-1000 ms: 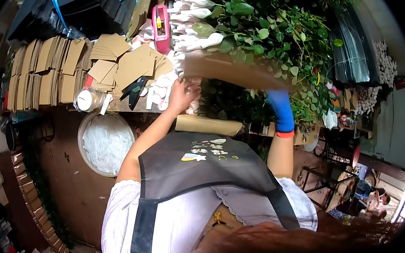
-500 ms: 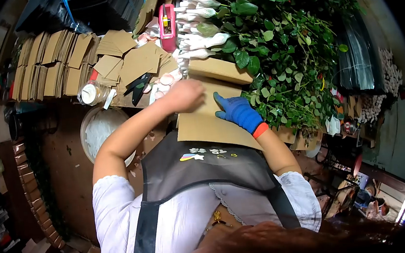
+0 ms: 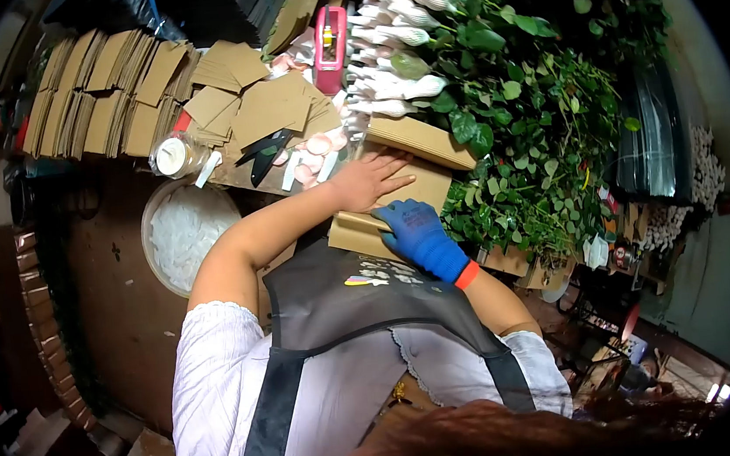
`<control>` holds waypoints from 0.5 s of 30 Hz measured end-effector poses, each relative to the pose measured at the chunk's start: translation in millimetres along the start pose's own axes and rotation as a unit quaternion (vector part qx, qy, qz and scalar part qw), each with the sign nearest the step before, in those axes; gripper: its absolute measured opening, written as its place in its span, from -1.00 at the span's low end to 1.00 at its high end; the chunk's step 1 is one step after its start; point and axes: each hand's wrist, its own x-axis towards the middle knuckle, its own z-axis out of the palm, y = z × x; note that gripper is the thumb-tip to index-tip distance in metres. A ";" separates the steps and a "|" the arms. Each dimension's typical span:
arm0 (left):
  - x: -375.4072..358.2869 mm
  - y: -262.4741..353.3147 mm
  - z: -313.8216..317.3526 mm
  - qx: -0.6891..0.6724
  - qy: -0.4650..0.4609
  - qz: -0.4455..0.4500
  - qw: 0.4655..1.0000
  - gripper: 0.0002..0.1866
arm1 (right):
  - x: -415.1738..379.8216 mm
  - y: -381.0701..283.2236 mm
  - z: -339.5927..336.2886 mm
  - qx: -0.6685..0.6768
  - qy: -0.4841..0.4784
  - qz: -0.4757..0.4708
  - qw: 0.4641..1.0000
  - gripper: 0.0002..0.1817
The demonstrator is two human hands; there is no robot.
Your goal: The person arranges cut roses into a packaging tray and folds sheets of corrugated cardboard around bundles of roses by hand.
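Observation:
A brown cardboard sheet lies in front of my body, its near part folded over into a raised flap. My bare left hand rests flat on the sheet with its fingers stretched out. My right hand, in a blue glove with an orange cuff, grips the right part of the folded flap, its fingers bent over the crease. Just beyond the sheet stands a thick folded strip of corrugated cardboard. Part of the sheet is hidden under my hands.
White net-wrapped flower heads with leafy stems fill the right. Cardboard pieces, black-handled snips, a pink tape dispenser and a jar lie left. A white-filled tub stands below the table edge.
My left hand has opened from a closed shape and now lies flat on the cardboard. The sheet's near part has been folded over, with my gloved right hand lower on it. The view has shifted slightly.

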 end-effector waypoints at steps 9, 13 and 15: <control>4.1 0.6 -8.1 -0.050 -0.011 -0.019 0.998 -0.36 | 205.0 -44.1 -7.6 0.015 0.228 -0.167 0.959 -0.52; 8.4 -12.1 27.6 -0.061 0.046 0.012 0.997 -0.37 | 287.8 -56.3 24.2 -0.135 0.173 -0.105 0.970 -0.48; 7.5 -13.0 28.9 -0.037 0.100 0.012 0.994 -0.35 | 297.3 -59.0 28.4 -0.148 0.153 -0.062 0.975 -0.52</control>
